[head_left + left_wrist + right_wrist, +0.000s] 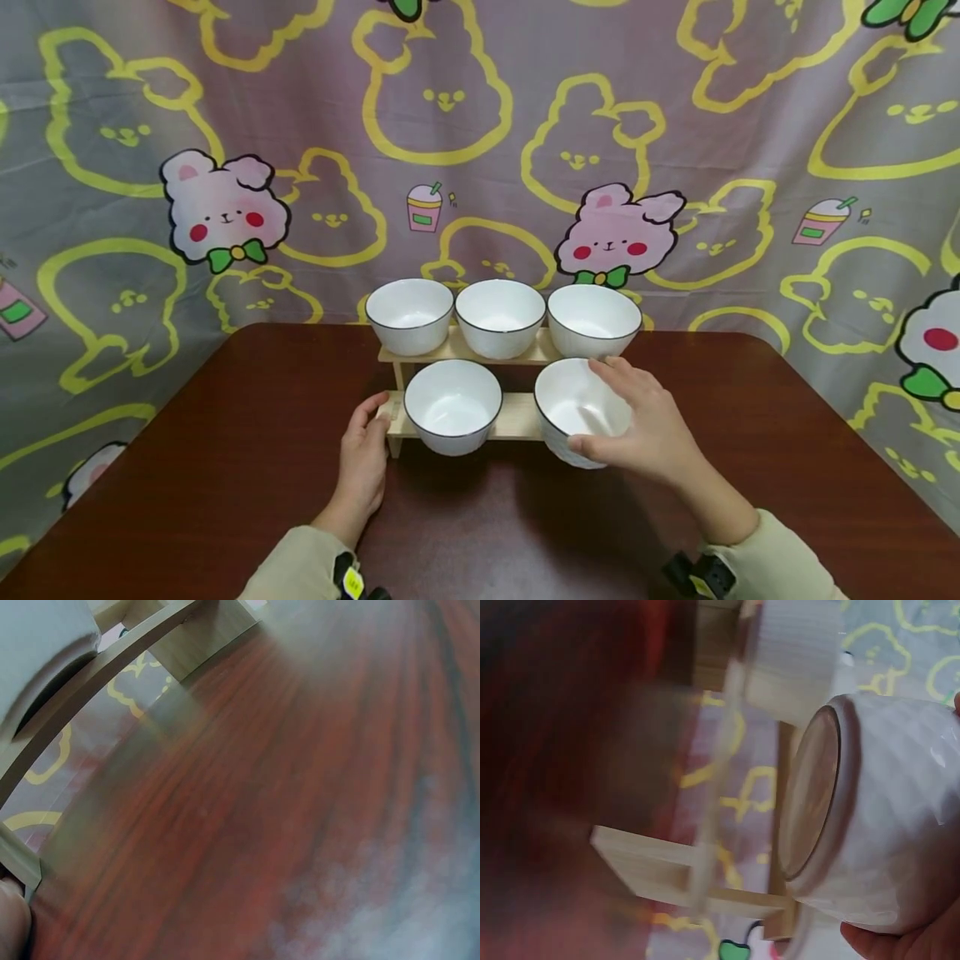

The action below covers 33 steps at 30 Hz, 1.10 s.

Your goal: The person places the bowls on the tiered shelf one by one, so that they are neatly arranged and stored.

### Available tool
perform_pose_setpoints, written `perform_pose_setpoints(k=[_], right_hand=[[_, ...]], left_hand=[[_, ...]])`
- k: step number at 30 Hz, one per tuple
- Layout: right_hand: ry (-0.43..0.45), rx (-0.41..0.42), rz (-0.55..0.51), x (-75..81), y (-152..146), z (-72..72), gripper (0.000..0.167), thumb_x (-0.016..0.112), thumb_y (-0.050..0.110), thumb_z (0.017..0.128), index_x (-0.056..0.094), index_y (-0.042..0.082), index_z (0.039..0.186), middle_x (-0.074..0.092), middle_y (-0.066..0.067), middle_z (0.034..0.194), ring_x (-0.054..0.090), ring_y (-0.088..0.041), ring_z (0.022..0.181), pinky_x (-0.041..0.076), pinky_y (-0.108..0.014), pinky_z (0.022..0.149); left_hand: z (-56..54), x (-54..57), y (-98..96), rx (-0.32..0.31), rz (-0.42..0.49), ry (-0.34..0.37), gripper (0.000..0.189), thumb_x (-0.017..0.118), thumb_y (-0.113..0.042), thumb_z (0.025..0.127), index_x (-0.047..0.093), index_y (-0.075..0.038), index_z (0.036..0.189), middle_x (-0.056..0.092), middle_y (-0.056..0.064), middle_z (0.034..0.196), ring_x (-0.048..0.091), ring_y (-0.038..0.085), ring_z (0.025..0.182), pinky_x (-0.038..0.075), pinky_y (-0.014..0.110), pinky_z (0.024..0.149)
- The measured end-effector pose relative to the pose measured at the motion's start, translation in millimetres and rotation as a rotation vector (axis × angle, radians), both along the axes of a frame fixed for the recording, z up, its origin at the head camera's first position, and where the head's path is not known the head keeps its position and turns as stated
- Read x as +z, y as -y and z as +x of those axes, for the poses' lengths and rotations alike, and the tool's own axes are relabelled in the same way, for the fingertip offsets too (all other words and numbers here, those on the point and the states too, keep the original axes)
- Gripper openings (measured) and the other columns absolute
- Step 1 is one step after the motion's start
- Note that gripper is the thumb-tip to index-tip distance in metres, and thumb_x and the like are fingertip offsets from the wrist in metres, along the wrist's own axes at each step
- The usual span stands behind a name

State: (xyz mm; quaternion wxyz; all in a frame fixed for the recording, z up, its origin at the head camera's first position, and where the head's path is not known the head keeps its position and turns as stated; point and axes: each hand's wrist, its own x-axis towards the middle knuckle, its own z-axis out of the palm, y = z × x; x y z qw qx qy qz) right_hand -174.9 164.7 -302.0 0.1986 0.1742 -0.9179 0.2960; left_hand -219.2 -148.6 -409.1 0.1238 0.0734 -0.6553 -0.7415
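Observation:
My right hand (pixel 648 421) grips a white bowl (pixel 566 400) with a dark rim, thumb at the near side and fingers at the far side. In the right wrist view this bowl (pixel 900 802) shows its patterned wall and bare foot, raised off the lower shelf and tilted. My left hand (pixel 362 462) holds the left end of a two-tier wooden rack (pixel 517 417). Beside the held bowl, another white bowl (pixel 453 408) sits on the lower shelf. A part of the left hand (pixel 11 922) shows at the rack's edge in the left wrist view.
Three matching bowls stand in a row on the upper shelf: left bowl (pixel 410 317), middle bowl (pixel 500 318) and right bowl (pixel 594 321). The rack stands on a dark reddish-brown table (pixel 225 467). Behind it hangs a cartoon-print curtain (pixel 480 192).

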Motion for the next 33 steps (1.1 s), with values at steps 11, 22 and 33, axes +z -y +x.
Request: perform_pose_setpoints(k=[11,22,33], right_hand=[[-0.021,0.012,-0.024,-22.8,12.0,-13.7,0.083,0.080,0.039,0.056,0.056,0.003,0.126,0.052,-0.025,0.127,0.044,-0.041,0.116,0.035,-0.060,0.090],[0.032,-0.031,-0.019,-27.2,22.4,-19.4,0.083,0.079,0.042,0.059,0.054,0.003,0.128,0.047,-0.027,0.131,0.041,-0.042,0.118,0.036,-0.060,0.090],[0.071,-0.122,0.010,-25.0,38.2,-16.4,0.088,0.078,0.053,0.059,0.054,0.004,0.128,0.046,-0.021,0.131,0.039,-0.039,0.118,0.040,-0.054,0.087]], left_hand=[[-0.6,-0.4,-0.2,0.003,0.007,-0.007,0.036,0.034,-0.007,0.096,0.045,-0.005,0.131,0.048,0.014,0.123,0.050,0.003,0.093,0.042,0.014,0.077],[-0.6,-0.1,-0.3,0.002,0.003,-0.011,0.036,0.034,-0.007,0.096,0.044,-0.005,0.131,0.047,0.013,0.123,0.049,0.004,0.091,0.041,0.014,0.076],[-1.1,0.7,-0.3,-0.019,0.013,0.001,0.037,0.032,-0.008,0.097,0.042,-0.006,0.132,0.043,0.013,0.130,0.048,0.006,0.100,0.042,0.013,0.079]])
